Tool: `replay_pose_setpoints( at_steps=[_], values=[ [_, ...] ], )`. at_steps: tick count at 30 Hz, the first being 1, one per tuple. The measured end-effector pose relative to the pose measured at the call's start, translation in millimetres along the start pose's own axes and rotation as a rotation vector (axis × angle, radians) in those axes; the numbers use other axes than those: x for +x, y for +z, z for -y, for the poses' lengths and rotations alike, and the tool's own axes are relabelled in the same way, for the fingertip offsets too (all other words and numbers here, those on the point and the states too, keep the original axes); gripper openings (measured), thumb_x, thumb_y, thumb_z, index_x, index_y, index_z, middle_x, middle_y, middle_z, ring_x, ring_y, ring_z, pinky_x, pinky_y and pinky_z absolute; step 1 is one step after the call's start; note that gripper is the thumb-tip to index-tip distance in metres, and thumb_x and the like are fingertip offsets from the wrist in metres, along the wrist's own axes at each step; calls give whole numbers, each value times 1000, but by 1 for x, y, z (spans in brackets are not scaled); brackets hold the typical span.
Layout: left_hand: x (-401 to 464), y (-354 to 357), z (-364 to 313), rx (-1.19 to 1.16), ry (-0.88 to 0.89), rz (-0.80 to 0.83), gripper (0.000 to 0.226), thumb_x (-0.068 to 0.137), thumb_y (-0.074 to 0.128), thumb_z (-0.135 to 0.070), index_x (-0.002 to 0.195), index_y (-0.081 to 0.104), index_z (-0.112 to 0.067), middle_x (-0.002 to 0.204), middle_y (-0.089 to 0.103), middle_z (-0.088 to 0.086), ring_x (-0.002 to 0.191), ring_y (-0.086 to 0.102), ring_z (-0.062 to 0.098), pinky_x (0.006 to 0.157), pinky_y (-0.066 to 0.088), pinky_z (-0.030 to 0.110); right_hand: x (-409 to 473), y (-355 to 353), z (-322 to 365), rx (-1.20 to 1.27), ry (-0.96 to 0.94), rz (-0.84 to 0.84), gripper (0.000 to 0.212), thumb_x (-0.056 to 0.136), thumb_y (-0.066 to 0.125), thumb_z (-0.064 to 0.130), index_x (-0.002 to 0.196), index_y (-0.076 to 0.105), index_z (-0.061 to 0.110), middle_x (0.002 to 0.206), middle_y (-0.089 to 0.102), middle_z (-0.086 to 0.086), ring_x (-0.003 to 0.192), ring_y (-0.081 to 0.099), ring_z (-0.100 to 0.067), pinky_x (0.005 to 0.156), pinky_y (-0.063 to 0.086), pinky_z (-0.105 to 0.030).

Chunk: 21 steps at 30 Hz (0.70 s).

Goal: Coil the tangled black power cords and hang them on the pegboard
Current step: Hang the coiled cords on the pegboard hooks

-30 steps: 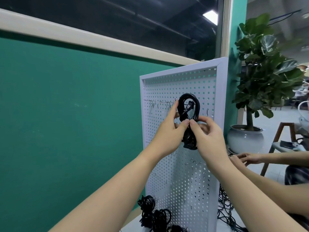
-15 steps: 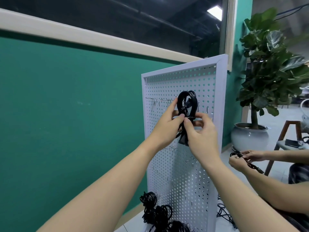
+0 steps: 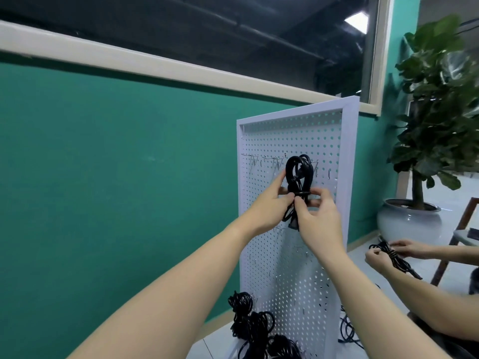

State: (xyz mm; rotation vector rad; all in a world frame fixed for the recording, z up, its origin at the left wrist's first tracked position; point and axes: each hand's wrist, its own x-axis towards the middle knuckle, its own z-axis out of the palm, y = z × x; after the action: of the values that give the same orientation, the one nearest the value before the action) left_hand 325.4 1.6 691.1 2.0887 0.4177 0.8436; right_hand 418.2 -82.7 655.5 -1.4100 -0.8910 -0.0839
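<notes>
Two hands are being held up against the pegboard (image 3: 347,161), with one coiled black cord (image 3: 298,172) between them. The cord's top loop is being kept level with the upper row of wire hooks (image 3: 274,161); whether a hook is already catching it cannot be told. The bundle's wrapped waist is being pinched by the left hand (image 3: 269,203), fingers curled round it from the left. The right hand (image 3: 318,218) is being closed on the same waist, thumb and forefinger gripping the binding turn, its other fingers curled behind. The plug end is hanging below the hands.

Risks, as judged:
- Loop being released before a hook is seated inside it: bundle dropping to the floor.
- Binding turn being loosened by the pinch: coil springing open.
- Board being pushed back by both hands.

More coiled cords (image 3: 248,322) are lying at the board's foot. Another person's hands (image 3: 388,252) are working a further cord at right.
</notes>
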Motion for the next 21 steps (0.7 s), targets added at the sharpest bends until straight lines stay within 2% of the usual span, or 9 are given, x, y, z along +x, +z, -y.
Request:
replay_pose_setpoints(
  at_steps=[3, 5, 10, 11, 12, 13, 14, 16, 21],
  values=[
    [-17, -7, 8, 148, -69, 76, 61, 107, 46, -28, 160, 20, -41, 146, 54, -7, 110, 64, 14, 94, 54, 36, -11, -2, -3, 30, 21, 47, 39, 101, 64, 24, 137, 51, 19, 114, 61, 8, 108, 66, -18, 98, 54, -41],
    [-31, -15, 15, 231, -118, 105, 66, 104, 46, -27, 162, 16, -41, 149, 50, -9, 109, 66, 22, 96, 55, 45, -23, -3, -4, 60, 43, 67, 44, 102, 63, 22, 143, 48, 17, 123, 56, 5, 115, 63, -17, 96, 48, -31],
    [-77, -44, 32, 374, -210, 96, 66, 104, 47, -26, 162, 18, -36, 150, 50, -3, 115, 63, 20, 98, 53, 40, -67, 6, -19, 173, 106, 36, 27, 101, 58, 15, 128, 55, 14, 120, 61, 2, 94, 61, 2, 78, 45, -7],
    [-91, -51, 39, 388, -236, 77, 64, 105, 46, -25, 162, 19, -34, 149, 51, -3, 116, 63, 20, 98, 54, 40, -77, 14, -26, 203, 134, 71, 21, 99, 59, 15, 120, 58, 15, 116, 64, 1, 93, 64, -1, 85, 50, -12],
    [-105, -57, 47, 385, -271, 51, 61, 106, 46, -24, 161, 21, -33, 147, 52, -3, 114, 64, 20, 98, 55, 41, -88, 26, -35, 230, 181, 129, 16, 97, 59, 16, 113, 60, 18, 113, 66, 0, 93, 68, -9, 93, 56, -27],
    [-121, -63, 57, 371, -310, 24, 59, 106, 45, -23, 161, 22, -31, 145, 52, -2, 111, 66, 19, 97, 55, 43, -100, 39, -44, 253, 246, 206, 11, 97, 59, 17, 107, 60, 19, 110, 67, -3, 91, 72, -16, 96, 58, -42],
    [-137, -68, 69, 358, -352, -1, 58, 107, 45, -23, 160, 24, -29, 144, 51, -1, 108, 68, 19, 95, 55, 44, -112, 53, -52, 282, 321, 301, 7, 98, 59, 15, 105, 59, 18, 109, 68, -7, 87, 73, -20, 94, 59, -48],
    [-172, -79, 98, 342, -435, -40, 55, 107, 44, -23, 160, 26, -25, 144, 51, 1, 102, 69, 19, 92, 56, 43, -140, 82, -69, 316, 474, 482, 8, 103, 54, 10, 109, 58, 11, 110, 69, -15, 81, 73, -22, 86, 59, -44],
    [-267, -96, 192, 298, -685, -116, 54, 107, 45, -25, 159, 28, -21, 141, 51, 1, 101, 71, 21, 82, 56, 35, -224, 146, -138, 213, 850, 800, 22, 106, 54, 18, 125, 56, 6, 114, 72, -15, 90, 77, -30, 82, 63, -38]
  ],
)
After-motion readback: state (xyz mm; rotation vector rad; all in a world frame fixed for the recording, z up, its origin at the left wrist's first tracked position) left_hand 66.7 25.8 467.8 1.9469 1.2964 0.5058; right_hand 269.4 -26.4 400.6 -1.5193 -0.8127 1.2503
